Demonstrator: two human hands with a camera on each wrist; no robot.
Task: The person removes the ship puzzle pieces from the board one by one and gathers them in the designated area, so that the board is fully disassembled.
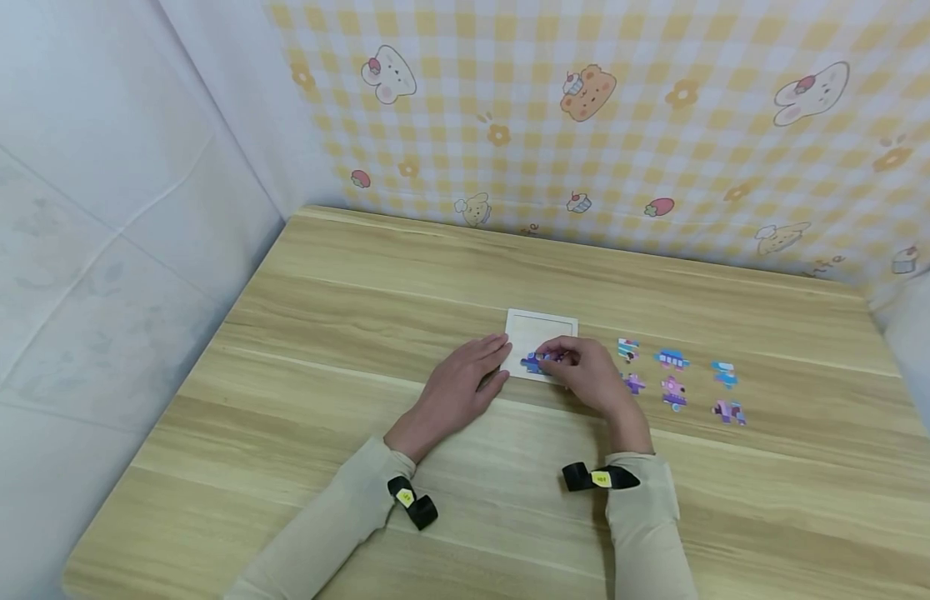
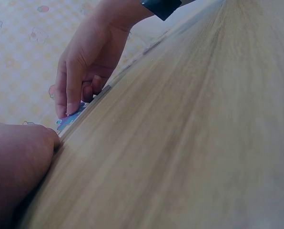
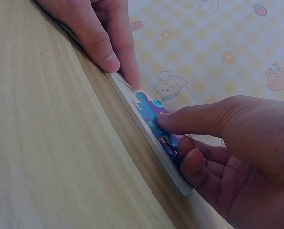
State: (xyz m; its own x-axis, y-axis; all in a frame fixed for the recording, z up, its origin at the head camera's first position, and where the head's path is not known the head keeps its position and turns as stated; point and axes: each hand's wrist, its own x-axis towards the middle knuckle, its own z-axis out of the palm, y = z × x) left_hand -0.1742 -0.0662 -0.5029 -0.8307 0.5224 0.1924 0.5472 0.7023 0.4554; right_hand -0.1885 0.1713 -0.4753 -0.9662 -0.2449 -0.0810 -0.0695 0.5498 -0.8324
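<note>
A square white puzzle tray (image 1: 542,316) lies on the table, with blue and purple jigsaw pieces (image 3: 149,112) at its near side. My left hand (image 1: 465,379) rests against the tray's left edge, fingers fairly straight, with the thumb near the close corner. Over the tray, my right hand (image 1: 585,371) pinches a jigsaw piece (image 1: 532,363) with thumb and forefinger. From the right wrist, its thumb (image 3: 180,120) presses on the printed surface while the other fingers curl by the tray's edge. The fingers partly hide how the pieces join.
Loose jigsaw pieces lie to the right of the tray, among them a blue striped one (image 1: 672,359), a pink and purple one (image 1: 673,393) and a purple one (image 1: 728,412). Behind the wooden table (image 1: 345,292) hangs a yellow checked cloth (image 1: 510,100).
</note>
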